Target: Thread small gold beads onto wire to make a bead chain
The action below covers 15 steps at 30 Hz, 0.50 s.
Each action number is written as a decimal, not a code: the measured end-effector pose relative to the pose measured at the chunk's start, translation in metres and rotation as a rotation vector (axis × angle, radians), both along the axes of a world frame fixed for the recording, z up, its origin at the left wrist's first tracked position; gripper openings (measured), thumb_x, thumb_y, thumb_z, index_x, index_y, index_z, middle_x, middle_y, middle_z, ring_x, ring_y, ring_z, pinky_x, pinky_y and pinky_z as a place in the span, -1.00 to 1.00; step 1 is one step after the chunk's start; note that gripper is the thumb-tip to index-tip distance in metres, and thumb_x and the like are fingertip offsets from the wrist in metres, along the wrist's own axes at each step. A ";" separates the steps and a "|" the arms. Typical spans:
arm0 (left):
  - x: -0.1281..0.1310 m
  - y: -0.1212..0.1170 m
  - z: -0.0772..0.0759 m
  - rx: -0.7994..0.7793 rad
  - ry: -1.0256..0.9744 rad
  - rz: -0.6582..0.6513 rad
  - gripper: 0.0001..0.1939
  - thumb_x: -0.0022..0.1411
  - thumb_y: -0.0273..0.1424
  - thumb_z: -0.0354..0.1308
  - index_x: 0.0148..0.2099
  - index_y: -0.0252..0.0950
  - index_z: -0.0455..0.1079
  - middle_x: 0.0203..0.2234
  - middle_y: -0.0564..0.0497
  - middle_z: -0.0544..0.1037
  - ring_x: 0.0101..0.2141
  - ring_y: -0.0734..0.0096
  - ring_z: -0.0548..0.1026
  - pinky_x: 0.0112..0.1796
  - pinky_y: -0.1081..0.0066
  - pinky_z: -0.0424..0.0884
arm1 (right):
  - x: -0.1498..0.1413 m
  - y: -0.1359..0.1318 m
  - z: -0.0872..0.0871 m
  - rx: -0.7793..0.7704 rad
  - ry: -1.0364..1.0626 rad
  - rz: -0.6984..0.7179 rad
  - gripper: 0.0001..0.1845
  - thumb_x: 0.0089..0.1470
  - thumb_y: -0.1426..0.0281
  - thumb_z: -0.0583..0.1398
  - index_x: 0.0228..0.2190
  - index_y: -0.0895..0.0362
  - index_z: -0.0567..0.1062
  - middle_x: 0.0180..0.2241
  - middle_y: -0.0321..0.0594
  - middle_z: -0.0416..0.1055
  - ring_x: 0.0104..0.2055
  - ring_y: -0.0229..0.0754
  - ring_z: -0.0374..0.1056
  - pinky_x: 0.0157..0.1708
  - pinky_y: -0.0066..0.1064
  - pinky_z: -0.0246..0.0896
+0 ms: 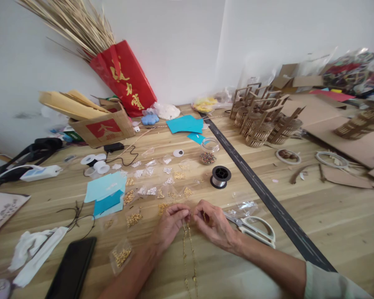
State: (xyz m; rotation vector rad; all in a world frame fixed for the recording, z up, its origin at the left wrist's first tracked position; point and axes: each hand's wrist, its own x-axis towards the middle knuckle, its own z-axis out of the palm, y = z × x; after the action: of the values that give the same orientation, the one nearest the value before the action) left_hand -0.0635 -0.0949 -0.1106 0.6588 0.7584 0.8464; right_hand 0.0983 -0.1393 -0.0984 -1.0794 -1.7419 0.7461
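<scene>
A thin gold bead chain (193, 265) hangs in two strands from between my hands toward the bottom edge of the head view. My left hand (174, 218) pinches its upper end between thumb and fingertips. Close beside it, my right hand (213, 224) is closed in a pinch, with a bit of gold showing at its fingers; the exact piece is too small to make out. Small bags of gold beads (134, 219) lie left of my hands. Scissors with white handles (258, 230) rest just right of my right wrist.
A spool of clear thread (220, 176) and a jar of small beads (207, 158) stand ahead. A black phone (71, 270) lies at lower left. Several woven baskets (257, 131) stand at the back right. A black strip (252, 178) crosses the table.
</scene>
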 end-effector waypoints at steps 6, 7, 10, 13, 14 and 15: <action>0.000 0.000 0.003 0.065 0.063 -0.006 -0.81 -0.19 -0.40 0.43 -0.46 -0.35 0.56 -0.58 0.02 0.54 -0.48 0.45 0.43 -0.35 0.43 0.31 | 0.000 -0.001 0.001 -0.020 0.008 0.001 -0.90 0.12 0.51 0.09 -0.42 0.13 0.35 -0.49 -0.32 0.28 -0.51 -0.33 0.18 -0.53 -0.50 0.07; 0.000 0.000 0.004 0.078 0.073 -0.005 -0.82 -0.19 -0.39 0.43 -0.47 -0.35 0.56 -0.58 0.03 0.53 -0.48 0.46 0.42 -0.36 0.44 0.31 | 0.000 -0.001 0.001 -0.023 0.011 0.001 -0.91 0.13 0.51 0.09 -0.42 0.14 0.35 -0.50 -0.32 0.28 -0.51 -0.33 0.18 -0.53 -0.50 0.07; -0.001 0.000 0.005 0.116 0.108 -0.013 -0.82 -0.17 -0.38 0.42 -0.46 -0.34 0.55 -0.58 0.05 0.51 -0.49 0.48 0.39 -0.37 0.46 0.29 | 0.000 0.000 -0.001 -0.031 0.010 -0.006 -0.90 0.12 0.50 0.09 -0.42 0.14 0.36 -0.50 -0.32 0.29 -0.51 -0.34 0.18 -0.52 -0.50 0.08; -0.003 0.002 0.002 0.178 0.153 -0.016 -0.84 -0.13 -0.37 0.40 -0.45 -0.34 0.55 -0.57 0.06 0.50 -0.47 0.48 0.38 -0.35 0.47 0.29 | 0.000 0.001 -0.002 -0.040 0.000 -0.018 -0.90 0.12 0.49 0.09 -0.43 0.14 0.36 -0.51 -0.31 0.30 -0.51 -0.33 0.19 -0.51 -0.50 0.09; -0.004 0.002 0.001 0.208 0.172 -0.016 -0.85 -0.10 -0.38 0.38 -0.45 -0.34 0.55 -0.56 0.06 0.50 -0.47 0.48 0.38 -0.35 0.47 0.29 | 0.000 0.001 -0.003 -0.050 -0.002 -0.022 -0.90 0.12 0.48 0.09 -0.43 0.14 0.36 -0.51 -0.32 0.30 -0.52 -0.33 0.19 -0.52 -0.50 0.08; -0.005 0.003 0.000 0.242 0.194 -0.017 -0.87 -0.08 -0.38 0.37 -0.44 -0.34 0.55 -0.56 0.06 0.50 -0.46 0.48 0.38 -0.34 0.47 0.28 | 0.000 0.002 -0.003 -0.063 -0.004 -0.027 -0.90 0.12 0.48 0.09 -0.43 0.14 0.36 -0.52 -0.32 0.30 -0.53 -0.33 0.18 -0.53 -0.50 0.08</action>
State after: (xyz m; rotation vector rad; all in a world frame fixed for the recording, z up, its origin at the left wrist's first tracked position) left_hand -0.0684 -0.0919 -0.1109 0.9727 0.8300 0.8745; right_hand 0.0988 -0.1377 -0.1014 -1.1450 -1.7136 0.7879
